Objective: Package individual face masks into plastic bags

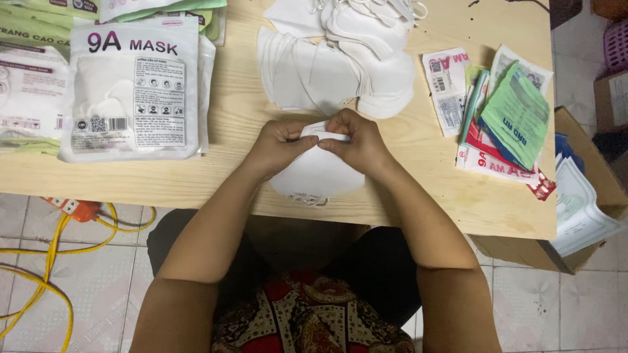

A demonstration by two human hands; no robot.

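Together, left hand (278, 145) and right hand (356, 140) pinched top edge of white mask (317, 175); fingers closed; mask body hung toward person, edge running left-right on table (418, 196).

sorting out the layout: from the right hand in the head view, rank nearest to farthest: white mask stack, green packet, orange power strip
1. White mask stack, just beyond the right hand.
2. Green packet, off to its right.
3. Orange power strip, on the floor far left.

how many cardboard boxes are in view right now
2. One open cardboard box stands on the floor at the table's right end, holding papers; another box shows partly at the right edge. More may be hidden.
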